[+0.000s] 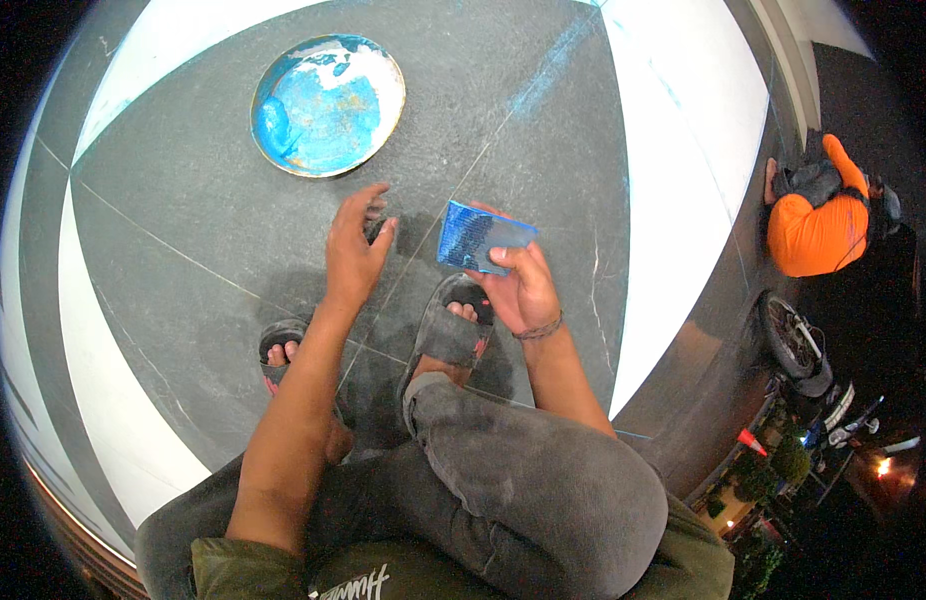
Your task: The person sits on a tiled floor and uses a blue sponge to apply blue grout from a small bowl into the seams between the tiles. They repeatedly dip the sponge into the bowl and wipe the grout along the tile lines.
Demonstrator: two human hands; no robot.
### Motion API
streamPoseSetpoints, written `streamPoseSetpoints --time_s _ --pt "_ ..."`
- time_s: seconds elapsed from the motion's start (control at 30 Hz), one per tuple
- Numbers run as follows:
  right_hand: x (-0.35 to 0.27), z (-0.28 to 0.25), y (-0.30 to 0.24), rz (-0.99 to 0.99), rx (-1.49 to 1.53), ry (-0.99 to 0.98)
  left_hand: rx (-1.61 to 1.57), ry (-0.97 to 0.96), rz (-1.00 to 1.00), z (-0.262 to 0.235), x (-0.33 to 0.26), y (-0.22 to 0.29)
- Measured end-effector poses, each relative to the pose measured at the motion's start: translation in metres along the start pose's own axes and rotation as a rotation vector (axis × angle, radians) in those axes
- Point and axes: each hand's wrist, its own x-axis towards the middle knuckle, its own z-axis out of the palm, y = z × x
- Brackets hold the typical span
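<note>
In my right hand (523,278) is a flat, four-sided spreader (472,238), its grey face smeared with blue. The thumb presses on its front face, and the other fingers are behind it, mostly hidden. My left hand (357,245) hovers to the left of the spreader, fingers loosely bent and apart from the thumb, with nothing seen in it. Beyond the left hand, a round shallow pan (328,105) sits on the floor, coated inside with blue and white paste. A thicker blue lump lies at its left side.
Dark grey floor (213,215) with thin cracks lies between curved white bands (673,190). A blue smear (553,70) marks it ahead. My sandalled feet (453,330) are close below my hands. A person in orange (821,225) crouches at right, near a motorcycle (795,340) and a cone (751,441).
</note>
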Motion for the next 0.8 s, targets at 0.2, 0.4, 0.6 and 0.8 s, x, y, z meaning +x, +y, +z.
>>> streamPoseSetpoints --time_s 0.2,0.4,0.6,0.8 --pt "0.003 0.000 0.001 -0.016 -0.037 0.085 0.219 -0.023 0.134 0.001 -0.003 -0.003" --pt "0.050 0.008 -0.010 -0.220 -0.682 0.103 0.453 0.103 0.188 -0.016 -0.021 -0.022" --pt "0.127 0.070 -0.025 -0.471 -1.292 -0.155 0.657 0.440 0.023 -0.071 -0.003 -0.060" --pt "0.181 0.105 -0.015 -0.545 -1.552 -0.410 0.646 0.356 0.103 -0.096 0.050 -0.069"
